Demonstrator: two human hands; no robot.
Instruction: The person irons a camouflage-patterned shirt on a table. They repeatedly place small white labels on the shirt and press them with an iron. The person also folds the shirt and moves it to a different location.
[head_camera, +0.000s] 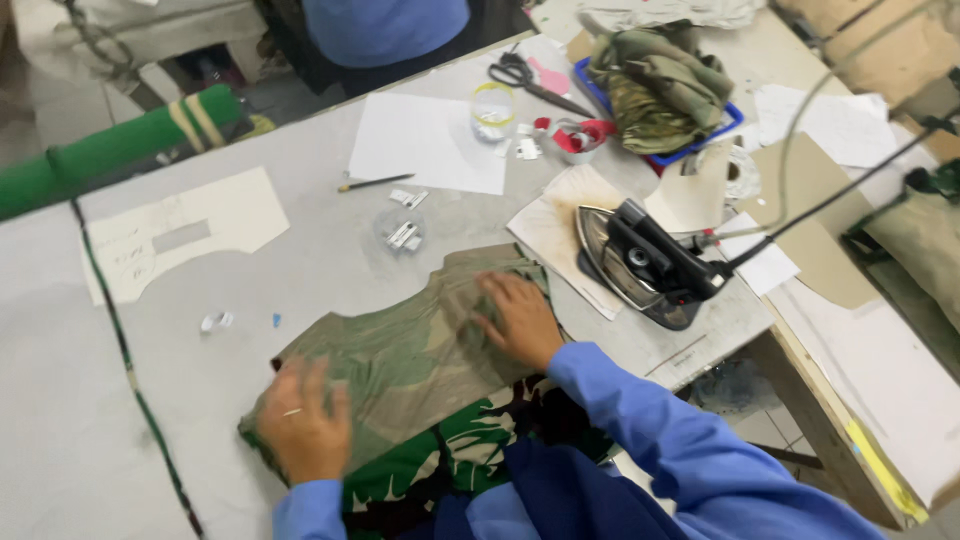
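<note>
A piece of camouflage fabric (410, 350) lies flat on the grey table (300, 280), faded side up, with a brighter green part near my body. My left hand (303, 420) presses flat on its near left corner, fingers spread, a ring on one finger. On the fabric's upper right part rests my right hand (520, 318), palm down with fingers apart. Both sleeves are blue. Neither hand holds anything.
A black-handled iron (640, 262) rests on its side to the right on paper, its cord running off right. Scissors (520, 75), a pencil (375, 183), white paper (430, 140), a paper pattern (180, 240), a blue tray of camouflage cloth (660, 85), a green roll (110, 150). Another person stands at the far edge.
</note>
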